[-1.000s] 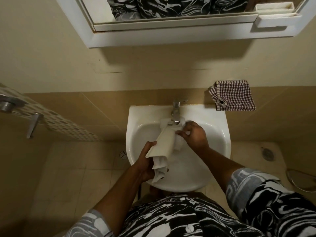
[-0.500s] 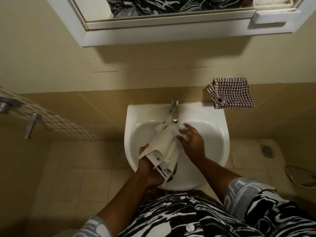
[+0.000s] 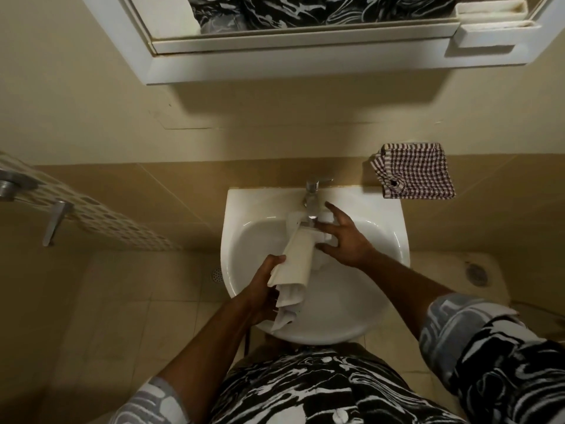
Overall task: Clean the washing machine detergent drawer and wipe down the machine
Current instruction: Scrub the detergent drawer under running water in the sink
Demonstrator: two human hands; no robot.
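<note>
Drawer point(image 3: 301, 258): lying slanted over sink point(image 3: 382, 209), far end sitting under tap point(image 3: 312, 200).
Left hand point(image 3: 263, 289): gripping near end.
Right hand point(image 3: 345, 240): fingers spread, touching far end.

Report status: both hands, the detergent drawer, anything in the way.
Left hand grips detergent drawer at near end, over sink. Right hand open, fingers spread, by drawer's far end under tap. Nothing seen blocking.

Drawer point(image 3: 298, 257) over sink point(image 3: 351, 301), under tap point(image 3: 312, 198)
</note>
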